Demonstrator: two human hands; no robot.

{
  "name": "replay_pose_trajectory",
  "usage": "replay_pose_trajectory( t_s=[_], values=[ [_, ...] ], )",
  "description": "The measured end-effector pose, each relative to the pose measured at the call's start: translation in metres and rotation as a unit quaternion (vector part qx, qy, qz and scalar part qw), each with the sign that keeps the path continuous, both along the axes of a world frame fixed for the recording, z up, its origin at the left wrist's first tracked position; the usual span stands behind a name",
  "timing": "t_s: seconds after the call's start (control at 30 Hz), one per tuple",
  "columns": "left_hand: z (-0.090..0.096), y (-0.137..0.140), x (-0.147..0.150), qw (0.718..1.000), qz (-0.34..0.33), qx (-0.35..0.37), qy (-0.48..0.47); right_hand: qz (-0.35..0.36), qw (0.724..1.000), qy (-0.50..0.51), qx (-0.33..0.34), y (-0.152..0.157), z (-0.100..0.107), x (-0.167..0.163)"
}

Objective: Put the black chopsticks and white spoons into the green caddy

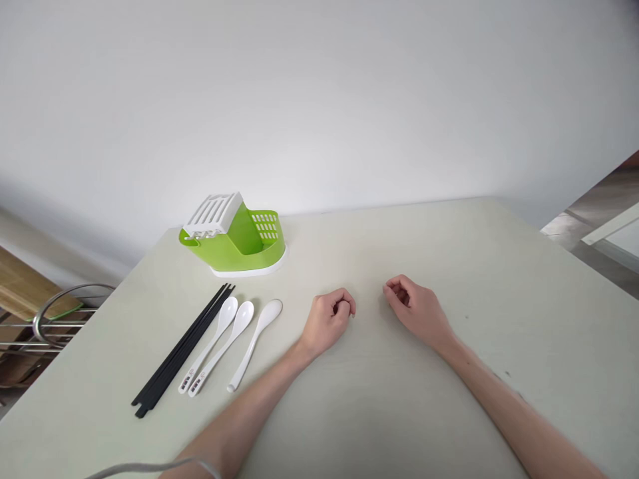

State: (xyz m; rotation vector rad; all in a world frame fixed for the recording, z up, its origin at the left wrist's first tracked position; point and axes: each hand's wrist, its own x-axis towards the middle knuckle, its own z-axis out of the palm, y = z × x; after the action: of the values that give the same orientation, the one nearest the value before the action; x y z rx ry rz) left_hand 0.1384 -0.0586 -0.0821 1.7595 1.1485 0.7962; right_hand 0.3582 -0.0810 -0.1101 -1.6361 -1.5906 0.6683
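My left hand (329, 320) rests on the table with its fingers curled in and nothing seen in them. Across a short gap, my right hand (418, 309) lies with loosely curled fingers, also holding nothing visible. Nearest my left hand is a white spoon (252, 346), lying bowl-side away from me. Left of it, two more white spoons (217, 352) with dark marks on their handle ends lie side by side. A bundle of black chopsticks (182, 354) lies beyond them. Behind these stands a green cutlery holder (234, 247) with a white slotted top (214, 211) on its left part.
The pale table (449, 412) meets a white wall (349, 100) at the back. Past its left edge are a metal wire rack (54, 326) and a wooden board (27, 283). A grey cable (144, 467) crosses over my left forearm at the bottom.
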Motion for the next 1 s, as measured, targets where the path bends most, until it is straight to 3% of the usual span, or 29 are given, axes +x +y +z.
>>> replay_pose_trajectory(
  t_s=[1.0],
  values=[
    [-0.0016,-0.0002,-0.0008,1.000,-0.010,-0.008,0.010,-0.009,1.000,-0.003,0.000,-0.0012,0.0014,-0.0002]
  ],
)
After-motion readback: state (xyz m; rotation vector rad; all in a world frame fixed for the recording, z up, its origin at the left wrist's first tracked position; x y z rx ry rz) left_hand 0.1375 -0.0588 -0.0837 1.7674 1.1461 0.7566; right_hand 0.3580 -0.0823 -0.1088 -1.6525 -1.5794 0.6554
